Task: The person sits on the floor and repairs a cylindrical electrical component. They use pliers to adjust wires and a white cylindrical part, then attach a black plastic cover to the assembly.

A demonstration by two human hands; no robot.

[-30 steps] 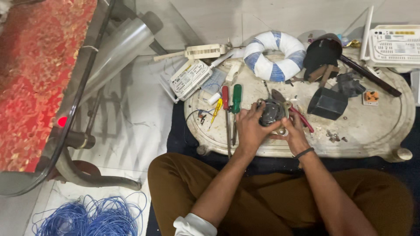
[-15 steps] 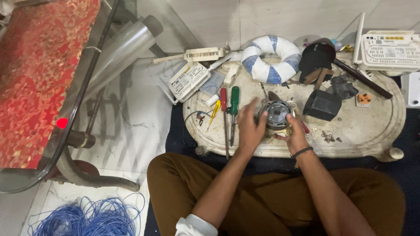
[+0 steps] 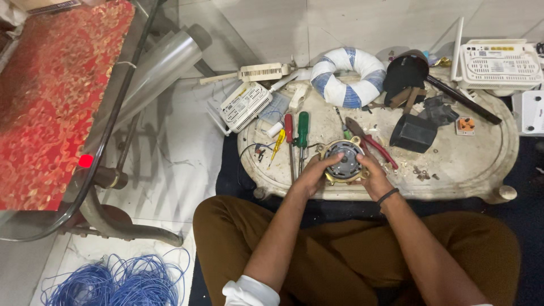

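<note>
A small round motor (image 3: pixel 343 160) with a grey ribbed middle and a brass-coloured frame lies flat on the low white oval table (image 3: pixel 470 170), near its front edge. My left hand (image 3: pixel 313 174) grips its left side. My right hand (image 3: pixel 371 175), with a dark band on the wrist, grips its right side. Just left of the motor lie a red screwdriver (image 3: pixel 289 136), a green screwdriver (image 3: pixel 302 133) and a small yellow one (image 3: pixel 276 145). Red-handled pliers (image 3: pixel 371 143) lie at its upper right.
On the table stand a blue-and-white wrapped ring (image 3: pixel 347 76), a black box (image 3: pixel 413 133), a black round part (image 3: pixel 404 71) and white routers (image 3: pixel 497 62). A glass-topped table with a red cloth (image 3: pixel 51 96) stands at left. Blue wire (image 3: pixel 116 280) lies coiled on the floor.
The motor has been turned from tilted in my hands to lying flat, face up, on the table. Both hands now clasp its sides.
</note>
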